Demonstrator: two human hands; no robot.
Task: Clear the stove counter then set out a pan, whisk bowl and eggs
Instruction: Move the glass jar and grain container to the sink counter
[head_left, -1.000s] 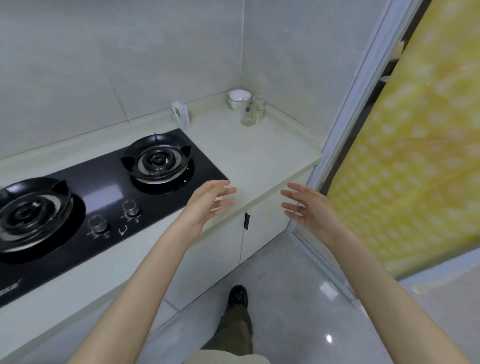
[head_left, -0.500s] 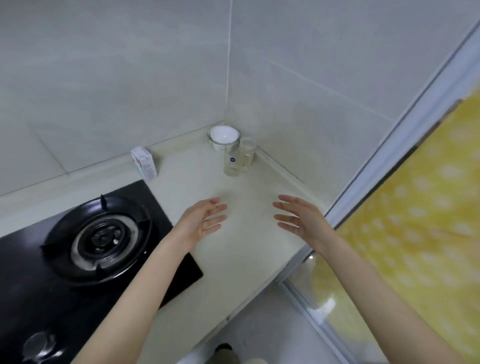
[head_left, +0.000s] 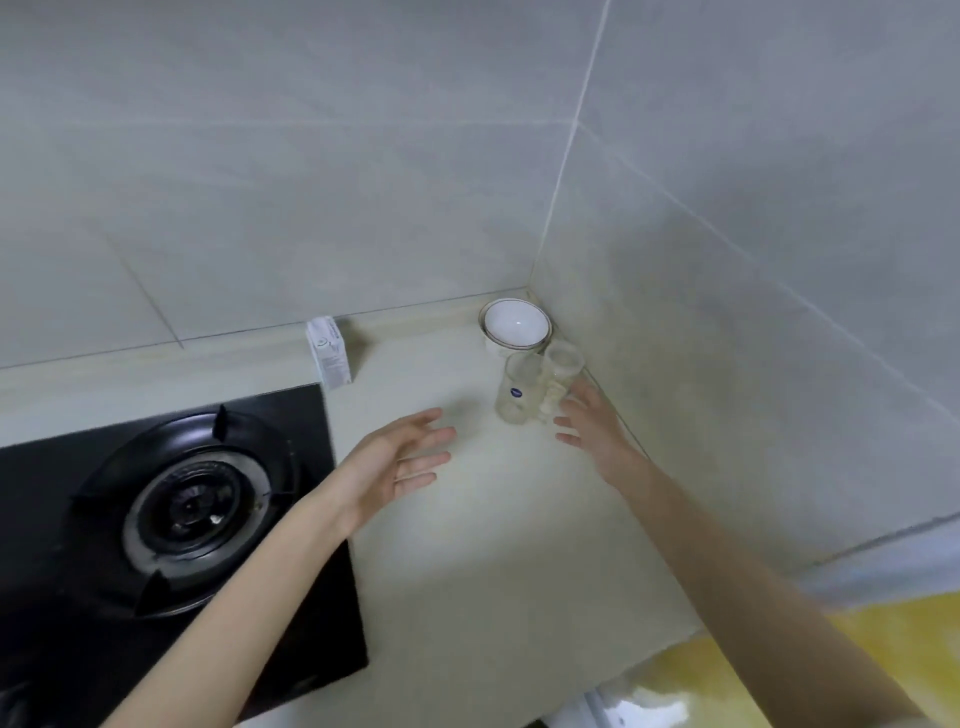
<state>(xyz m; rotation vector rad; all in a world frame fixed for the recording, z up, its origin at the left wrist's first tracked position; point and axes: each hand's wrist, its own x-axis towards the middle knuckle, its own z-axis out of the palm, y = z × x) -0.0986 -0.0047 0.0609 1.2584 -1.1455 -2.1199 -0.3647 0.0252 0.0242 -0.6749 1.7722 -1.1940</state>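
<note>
right hand (head_left: 592, 434) | just beside glass cups (head_left: 517, 387) | left hand (head_left: 395, 462) | near them

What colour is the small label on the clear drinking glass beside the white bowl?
The small label is dark blue, best seen in the head view.

Left grip (head_left: 395, 462), right grip (head_left: 592, 431) bare; forearms (head_left: 234, 597) bare, slender.

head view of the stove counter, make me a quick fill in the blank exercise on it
1. The white gold-rimmed ceramic bowl sits in the ___ of the pale counter, where two walls meet.
2. Before it stand ___ clear glass tumblers.
3. The small white carton stands by the ___ glass stovetop.
4. The left hand and right hand both hold ___.
Missing: corner; two; black; nothing.
</note>
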